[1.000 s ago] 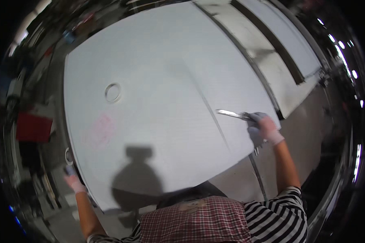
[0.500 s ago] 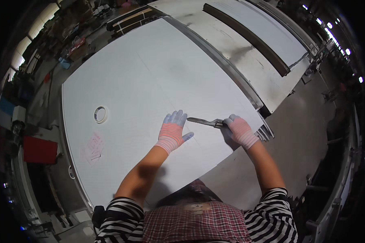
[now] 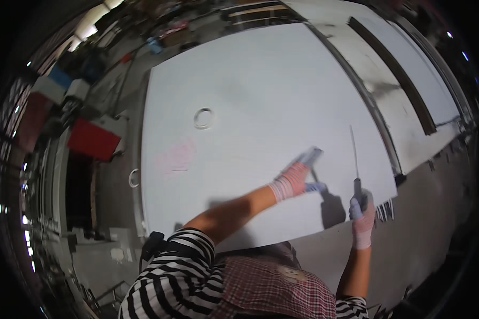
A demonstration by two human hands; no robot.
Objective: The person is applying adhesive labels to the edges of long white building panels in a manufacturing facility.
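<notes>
A large white sheet (image 3: 250,90) lies flat across the work surface before me. My left hand (image 3: 300,173), in a pink-striped glove with grey fingers, is over its near right part, fingers stretched out and thumb apart; it holds nothing. At the sheet's near right corner my right hand (image 3: 361,215), in a similar glove, is closed round the dark handle of a knife (image 3: 355,159). The long, narrow blade points away from me over the sheet, seen almost edge-on. A white roll of tape (image 3: 203,118) rests to the left, beyond some faint pink markings (image 3: 176,155).
Beside the sheet on the right is a pale machine bed (image 3: 391,95) with a long dark bar (image 3: 396,69) across it. A red box-like thing (image 3: 93,140) stands to the left of the work surface. Another white ring (image 3: 134,178) hangs at the left edge.
My view has turned, shifting the scene to the right. The knife has swung from pointing left toward my left hand to pointing away from me. My left hand has turned its fingers rightward.
</notes>
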